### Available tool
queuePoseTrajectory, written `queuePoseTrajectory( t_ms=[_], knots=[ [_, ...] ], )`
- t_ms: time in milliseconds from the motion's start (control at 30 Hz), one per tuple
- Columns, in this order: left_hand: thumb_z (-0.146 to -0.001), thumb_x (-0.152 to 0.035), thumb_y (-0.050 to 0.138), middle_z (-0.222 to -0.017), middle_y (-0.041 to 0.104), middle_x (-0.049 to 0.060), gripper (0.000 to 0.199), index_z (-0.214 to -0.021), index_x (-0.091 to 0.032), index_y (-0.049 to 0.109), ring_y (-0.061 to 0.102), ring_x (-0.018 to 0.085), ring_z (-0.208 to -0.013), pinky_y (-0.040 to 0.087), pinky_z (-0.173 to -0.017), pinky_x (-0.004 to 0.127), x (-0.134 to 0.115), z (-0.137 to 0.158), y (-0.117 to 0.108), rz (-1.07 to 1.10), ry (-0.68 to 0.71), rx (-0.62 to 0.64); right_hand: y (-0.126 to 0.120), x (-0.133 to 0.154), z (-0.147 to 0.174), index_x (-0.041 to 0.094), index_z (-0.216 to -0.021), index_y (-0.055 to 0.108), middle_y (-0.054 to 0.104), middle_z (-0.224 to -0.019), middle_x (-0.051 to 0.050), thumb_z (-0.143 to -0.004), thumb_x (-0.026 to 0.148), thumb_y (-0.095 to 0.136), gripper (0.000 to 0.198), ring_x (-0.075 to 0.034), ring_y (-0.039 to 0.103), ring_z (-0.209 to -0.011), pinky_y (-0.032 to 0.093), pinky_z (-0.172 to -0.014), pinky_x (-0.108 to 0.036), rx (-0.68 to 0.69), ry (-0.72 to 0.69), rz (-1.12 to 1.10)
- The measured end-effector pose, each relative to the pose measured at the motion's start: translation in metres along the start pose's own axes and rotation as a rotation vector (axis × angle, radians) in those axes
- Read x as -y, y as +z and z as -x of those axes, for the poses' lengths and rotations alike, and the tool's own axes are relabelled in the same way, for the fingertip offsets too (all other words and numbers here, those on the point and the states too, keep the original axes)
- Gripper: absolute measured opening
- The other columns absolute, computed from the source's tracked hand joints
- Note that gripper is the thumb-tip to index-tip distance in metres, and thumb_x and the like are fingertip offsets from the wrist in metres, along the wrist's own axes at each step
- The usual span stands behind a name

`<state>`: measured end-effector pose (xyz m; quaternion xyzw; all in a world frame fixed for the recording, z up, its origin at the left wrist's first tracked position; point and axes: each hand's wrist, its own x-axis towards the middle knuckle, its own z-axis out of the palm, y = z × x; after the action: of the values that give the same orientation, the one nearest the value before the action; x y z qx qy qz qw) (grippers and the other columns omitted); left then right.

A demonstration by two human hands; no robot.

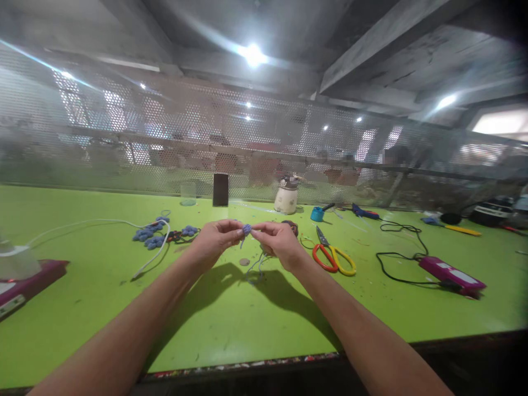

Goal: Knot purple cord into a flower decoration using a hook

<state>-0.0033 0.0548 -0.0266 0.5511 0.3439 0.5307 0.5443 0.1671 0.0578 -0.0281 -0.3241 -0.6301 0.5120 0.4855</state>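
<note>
On the left, blue flower-shaped pieces (145,235) lie on the green table (214,344). Next, the left hand (213,240) pinches a small violet yarn piece (246,229) with thumb and forefinger, above the table; the right hand (283,243) pinches its other side. Further right lie red-and-yellow-handled scissors (325,239).

The small piece (246,229) is blue, the table (247,324) green, scissor handles (334,260) red and yellow.

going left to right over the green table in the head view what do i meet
Magenta power strip, blue flower shapes, left hand, small blue piece, right hand, red-and-yellow scissors, magenta block.
</note>
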Motion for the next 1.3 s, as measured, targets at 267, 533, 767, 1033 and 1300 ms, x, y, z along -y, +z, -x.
queuePoseTrajectory(
  t_ms=[267,533,767,1033,1300],
  knots=[
    [-0.064,-0.024,0.073,-0.068,0.061,0.003,0.015,-0.075,-0.014,0.069,0.051,0.013,-0.066,0.038,-0.065,0.028,-0.004,0.003,0.004,-0.060,-0.022,0.100,-0.003,-0.001,-0.002,0.013,-0.076,0.065,0.031,-0.038,0.011,-0.064,0.043,0.074,0.033,-0.003,0.019,-0.035,0.009,-0.038,-0.022,0.003,-0.003,-0.004],
    [-0.069,-0.033,0.064,-0.056,0.050,-0.003,0.020,-0.075,-0.016,0.070,0.040,0.012,-0.056,0.030,-0.057,0.027,0.000,0.003,0.005,-0.409,0.044,0.049,-0.003,-0.004,-0.001,0.014,-0.075,0.063,0.035,-0.044,0.008,-0.073,0.045,0.065,0.031,-0.005,0.023,-0.040,0.015,-0.041,-0.022,0.012,-0.106,0.247],
    [-0.066,-0.027,0.066,-0.058,0.053,-0.003,0.012,-0.069,-0.015,0.065,0.040,0.011,-0.056,0.030,-0.056,0.025,-0.003,0.003,0.005,-0.385,0.091,-0.005,-0.006,-0.006,-0.003,0.014,-0.075,0.059,0.042,-0.053,0.005,-0.079,0.038,0.059,0.024,-0.007,0.031,-0.047,0.023,-0.044,-0.021,-0.027,-0.245,0.444],
    [-0.067,-0.014,0.066,-0.067,0.054,0.000,0.004,-0.069,-0.012,0.063,0.044,0.008,-0.062,0.034,-0.060,0.021,0.002,0.003,0.002,0.094,-0.118,0.192,-0.005,-0.003,-0.001,0.014,-0.075,0.057,0.040,-0.049,0.007,-0.080,0.041,0.058,0.027,-0.007,0.030,-0.044,0.024,-0.042,-0.021,0.027,-0.219,0.426],
    [-0.073,-0.008,0.063,-0.067,0.050,-0.001,0.003,-0.074,-0.009,0.065,0.042,0.005,-0.058,0.037,-0.055,0.017,0.010,0.004,-0.004,0.279,-0.155,0.328,-0.004,-0.004,-0.002,0.015,-0.073,0.055,0.040,-0.049,0.007,-0.079,0.043,0.059,0.029,-0.006,0.029,-0.044,0.023,-0.042,-0.021,0.030,-0.237,0.367]
  ],
)
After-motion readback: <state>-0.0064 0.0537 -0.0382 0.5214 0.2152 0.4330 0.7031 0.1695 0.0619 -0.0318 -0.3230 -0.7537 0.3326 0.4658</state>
